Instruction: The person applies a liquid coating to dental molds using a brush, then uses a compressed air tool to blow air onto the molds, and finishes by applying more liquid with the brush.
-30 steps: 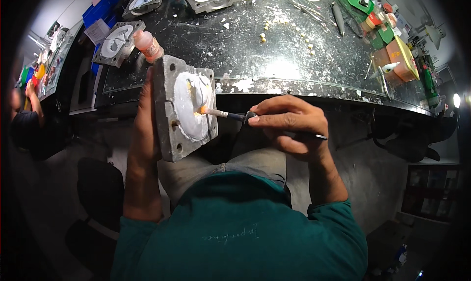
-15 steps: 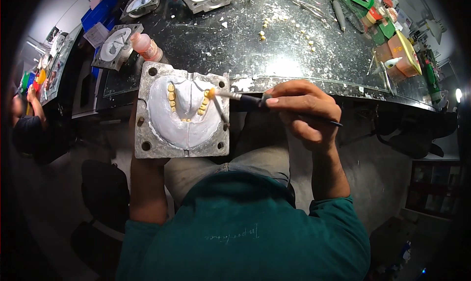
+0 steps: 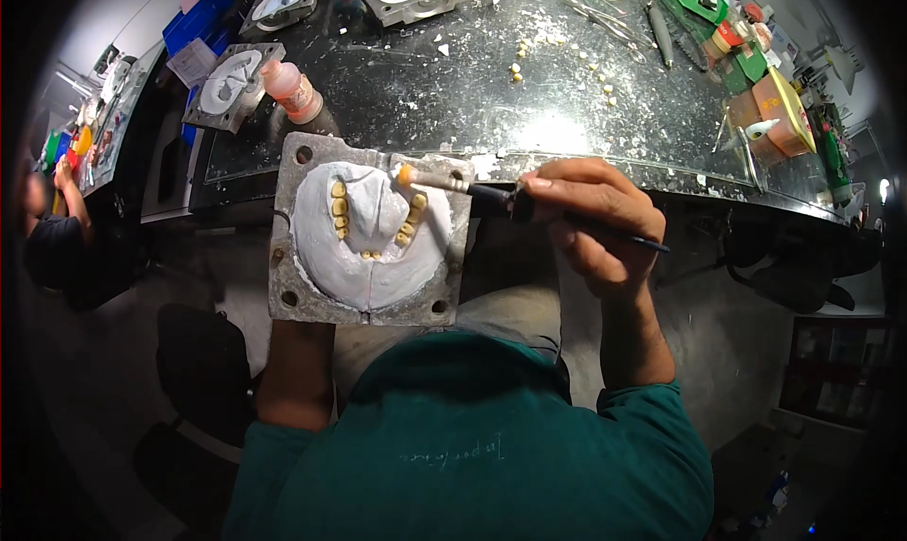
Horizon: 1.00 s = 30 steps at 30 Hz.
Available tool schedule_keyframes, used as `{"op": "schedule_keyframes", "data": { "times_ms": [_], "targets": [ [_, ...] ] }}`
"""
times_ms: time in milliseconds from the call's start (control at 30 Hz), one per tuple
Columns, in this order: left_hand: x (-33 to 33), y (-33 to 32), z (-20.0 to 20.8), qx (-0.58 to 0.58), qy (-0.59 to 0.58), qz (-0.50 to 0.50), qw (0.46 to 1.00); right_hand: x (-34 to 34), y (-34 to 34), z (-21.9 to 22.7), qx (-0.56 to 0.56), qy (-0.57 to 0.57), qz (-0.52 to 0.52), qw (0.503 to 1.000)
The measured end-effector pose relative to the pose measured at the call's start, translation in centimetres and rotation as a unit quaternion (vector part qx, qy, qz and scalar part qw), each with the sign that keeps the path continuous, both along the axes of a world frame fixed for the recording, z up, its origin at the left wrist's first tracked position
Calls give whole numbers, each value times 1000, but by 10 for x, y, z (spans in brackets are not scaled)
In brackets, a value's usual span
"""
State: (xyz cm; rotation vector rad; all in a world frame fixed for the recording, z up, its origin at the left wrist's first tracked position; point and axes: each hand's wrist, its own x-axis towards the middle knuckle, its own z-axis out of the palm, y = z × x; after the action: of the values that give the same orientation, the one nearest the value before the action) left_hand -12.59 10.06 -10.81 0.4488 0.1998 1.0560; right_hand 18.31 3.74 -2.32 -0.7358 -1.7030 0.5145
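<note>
Mould plate: a square grey metal plate [image 3: 444, 278] with corner holes stands above the person's lap, just short of the near edge of the bench [image 3: 397, 97], its face to the camera.
Change in plate: one second ago it was turned sharply aside, face to the right; half a second ago it had swung round to face the camera, as it does now.
Plaster: a pale cast [image 3: 326, 257] fills the plate and carries yellowish set teeth [image 3: 340, 210] in two side rows and a small front group.
Brush: the brush [image 3: 439, 181] lies across the plate's upper right part, its orange-tinted bristles at the plaster's upper right lobe; contact cannot be confirmed.
Change in brush: half a second ago the bristles were at the top of the right tooth row; they now sit beyond that row's upper end.
Right hand: the right hand [image 3: 605, 215] is closed in a pinch, thumb and forefinger on the dark handle, other fingers curled; the handle's tail emerges past the palm.
Right arm: forearm upright from a bent elbow, wrist turned inward.
Left hand: hidden behind the plate, so its opening and grip cannot be told; the left forearm [image 3: 298, 380] rises beneath the plate.
Bench: a pink bottle [image 3: 292, 92] stands near the plate's upper edge; small loose teeth [image 3: 517, 72] lie farther back.
</note>
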Motion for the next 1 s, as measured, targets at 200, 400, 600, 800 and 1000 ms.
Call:
{"op": "schedule_keyframes", "data": {
  "times_ms": [200,400,600,800,1000],
  "targets": [
    [6,3,-8,2,6,9,1000,2,-2,15,-33,-2,33,999],
    [11,5,-14,8,9,15,1000,3,2,22,-12,-37,50,998],
    [16,7,-16,-2,25,36,999,4,-4,33,-73,-37,51,995],
    [28,-6,15,-36,62,45,996,-3,5,33,-25,-68,7,997],
    [32,-3,13,-44,14,-9,999,4,-2,39,-68,-55,81,993]
  ]
}}
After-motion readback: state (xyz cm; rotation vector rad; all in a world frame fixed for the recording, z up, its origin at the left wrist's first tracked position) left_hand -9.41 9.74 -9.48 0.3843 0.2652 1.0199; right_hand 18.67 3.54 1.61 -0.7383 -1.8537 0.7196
